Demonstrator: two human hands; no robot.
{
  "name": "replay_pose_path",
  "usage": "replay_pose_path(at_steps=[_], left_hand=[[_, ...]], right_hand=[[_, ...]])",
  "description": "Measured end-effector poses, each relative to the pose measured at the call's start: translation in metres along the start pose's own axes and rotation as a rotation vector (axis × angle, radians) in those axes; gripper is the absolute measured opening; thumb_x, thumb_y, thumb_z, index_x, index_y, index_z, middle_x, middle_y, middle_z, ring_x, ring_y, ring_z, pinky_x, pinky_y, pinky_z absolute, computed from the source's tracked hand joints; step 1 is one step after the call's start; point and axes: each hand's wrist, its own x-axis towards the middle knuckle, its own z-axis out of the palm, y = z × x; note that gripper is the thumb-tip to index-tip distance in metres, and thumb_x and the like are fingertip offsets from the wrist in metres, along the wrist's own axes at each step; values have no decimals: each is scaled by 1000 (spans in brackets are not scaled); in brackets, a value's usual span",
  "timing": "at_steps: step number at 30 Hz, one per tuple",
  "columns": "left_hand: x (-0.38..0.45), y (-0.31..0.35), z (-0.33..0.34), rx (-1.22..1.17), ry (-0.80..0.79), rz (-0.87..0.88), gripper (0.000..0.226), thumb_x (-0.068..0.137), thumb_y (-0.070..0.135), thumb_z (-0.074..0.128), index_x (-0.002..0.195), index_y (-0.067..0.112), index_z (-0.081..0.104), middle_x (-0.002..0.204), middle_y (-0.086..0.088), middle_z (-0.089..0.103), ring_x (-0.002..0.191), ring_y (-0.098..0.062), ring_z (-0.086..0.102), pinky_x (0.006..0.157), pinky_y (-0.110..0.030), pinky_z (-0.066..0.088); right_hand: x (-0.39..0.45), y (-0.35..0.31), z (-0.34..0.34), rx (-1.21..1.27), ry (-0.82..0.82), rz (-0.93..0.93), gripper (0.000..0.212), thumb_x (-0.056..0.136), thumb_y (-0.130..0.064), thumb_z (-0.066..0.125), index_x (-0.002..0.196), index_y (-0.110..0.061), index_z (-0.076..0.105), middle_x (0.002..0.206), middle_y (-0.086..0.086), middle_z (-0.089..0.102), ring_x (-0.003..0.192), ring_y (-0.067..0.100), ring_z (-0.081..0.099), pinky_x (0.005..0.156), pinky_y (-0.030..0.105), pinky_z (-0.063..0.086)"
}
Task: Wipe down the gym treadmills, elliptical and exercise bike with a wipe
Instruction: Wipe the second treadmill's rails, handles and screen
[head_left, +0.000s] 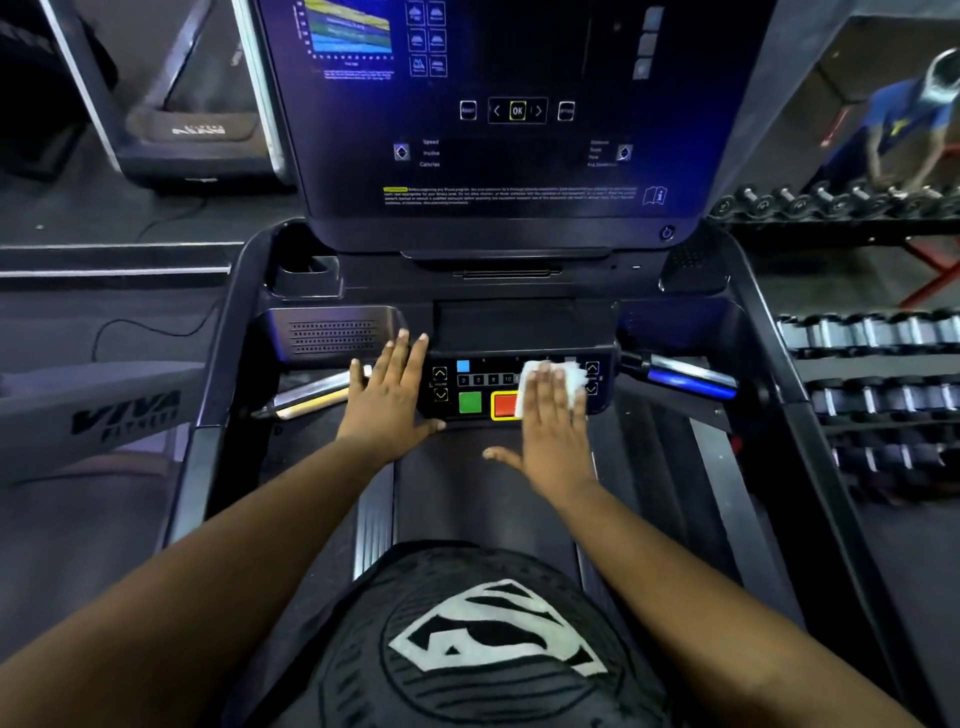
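Here the white wipe (556, 387) is pressed flat against the treadmill's button panel (514, 387) by the right hand (553, 421), fingers straight and together, thumb spread out toward the belt; the wipe is covering part of the red button (504, 404) and the right end of the number row. The left hand (387, 397) is laid flat with fingers apart just left of the panel, touching its edge, nothing held. The green button (470, 402) and the left arrow keys (440, 384) are uncovered and probably still to be wiped. For a good pass, light even pressure is advised so no button gets triggered, and the wipe should be drawn across the whole panel, then out over the side grip bars (311, 397). Room is tight above, where a ledge overhangs the panel under the big screen (493, 114); open room is found toward the belt (483, 499) below. The side rails (779, 364) bound the sweep left and right. A dumbbell rack (878, 332) stands well apart on the right.
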Motion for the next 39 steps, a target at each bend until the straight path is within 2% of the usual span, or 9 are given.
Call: replay_pose_path(at_steps=[6,9,12,17,22,29,34,36,39], left_hand=[[0,-2,1,1,5,18,122,84,70,63,158,27,-23,170,-3,-15,158,-22,-5,123,-62,5],[-1,-3,-1,9,-3,21,123,84,69,64,157,28,-26,170,-3,-16,158,-22,-4,124,-62,6],[-2,-4,-4,15,-8,24,123,85,69,63,157,26,-27,170,-2,-16,158,-21,-3,124,-60,7],[0,-11,-7,0,-19,33,121,87,69,60,159,15,-19,171,0,-9,158,-17,3,124,-52,10],[4,-21,-18,58,-15,44,123,84,63,68,161,13,-14,172,0,3,155,-16,20,120,-43,20],[18,-29,-24,92,-89,40,129,82,75,61,159,10,-19,172,0,-6,149,-19,28,111,-40,27],[29,-34,-26,9,-156,56,143,69,85,65,159,13,-20,171,-1,-9,147,-23,33,111,-43,32],[34,-37,-22,-42,-165,59,145,67,83,69,160,14,-19,171,1,-11,149,-22,30,114,-43,30],[37,-41,-13,-112,-151,86,146,65,81,71,160,14,-17,171,-1,-10,156,-19,14,123,-44,22]], right_hand=[[19,-45,-7,-208,32,-339,123,78,-90,35,161,-7,-3,170,10,-6,156,27,-8,124,58,4],[20,-25,-12,-136,30,-191,121,78,-89,41,161,-10,5,169,7,-2,156,23,-5,123,61,1],[14,-21,-14,-30,10,3,122,77,-89,29,161,-4,1,169,13,-10,156,31,-7,123,61,-3],[41,-61,-35,-61,-3,-207,127,75,-88,41,161,-4,1,169,14,-1,157,30,-3,124,60,8],[79,-80,-76,20,-72,-263,122,75,-83,56,161,-9,10,166,10,23,154,26,17,126,52,5],[75,-81,-83,73,-135,-296,122,75,-87,37,162,-10,0,170,7,5,157,22,2,126,46,-5],[116,-102,-96,159,-266,-238,119,79,-83,50,162,-12,3,171,5,3,157,20,0,127,43,1],[122,-107,-100,195,-315,-227,118,80,-80,53,162,-13,3,171,5,1,157,20,-2,127,43,2],[111,-101,-106,240,-379,-234,115,79,-85,39,163,-16,-1,171,1,-4,156,16,-7,127,41,-2]])
